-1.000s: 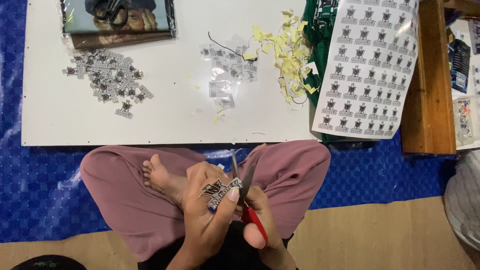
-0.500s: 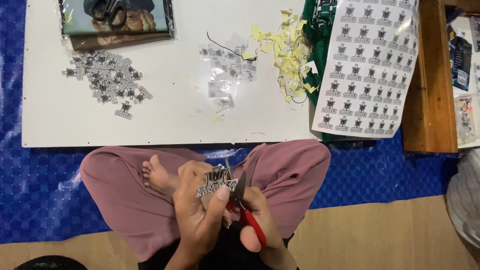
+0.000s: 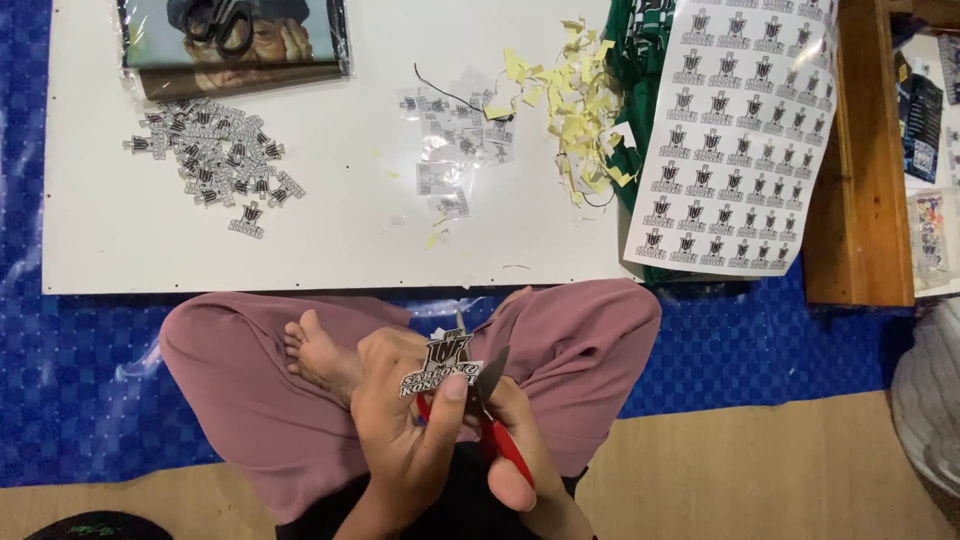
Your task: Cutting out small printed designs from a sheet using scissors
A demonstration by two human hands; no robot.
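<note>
— Turning it, look: the left hand (image 3: 405,420) has the small printed sticker (image 3: 441,367) pinched between thumb and fingers, low in the middle of the frame, over the crossed legs.

— And the scissors?

— The red-handled scissors (image 3: 492,415) sit in the right hand (image 3: 515,450), fingers closed through the handles. A second ago the blades stood upright and parted above the sticker; now they lie slanted along its right edge, the tip just beside the paper.

— So the piece has been rotated?

— Seems so. The dark emblem now faces the camera squarely, where before it was tilted and half hidden behind the blades. I judge one side has been trimmed and a fresh edge is being offered to the scissors.

— Anything different on the white surface (image 3: 340,250)?

— Nothing has shifted there. The heap of cut-out stickers (image 3: 205,165) lies at the upper left, below a wrapped picture (image 3: 235,45) with black scissors (image 3: 220,20) on top. Clear backing bits (image 3: 450,150) sit mid-frame, yellow paper scraps (image 3: 570,110) to their right, and the uncut sticker sheet (image 3: 730,130) hangs over the right edge.

— So the sheet has plenty left?

— Rows of them, uncut. The one in hand looks nearly free of its border, though I cannot tell how much margin remains behind the thumb.
</note>
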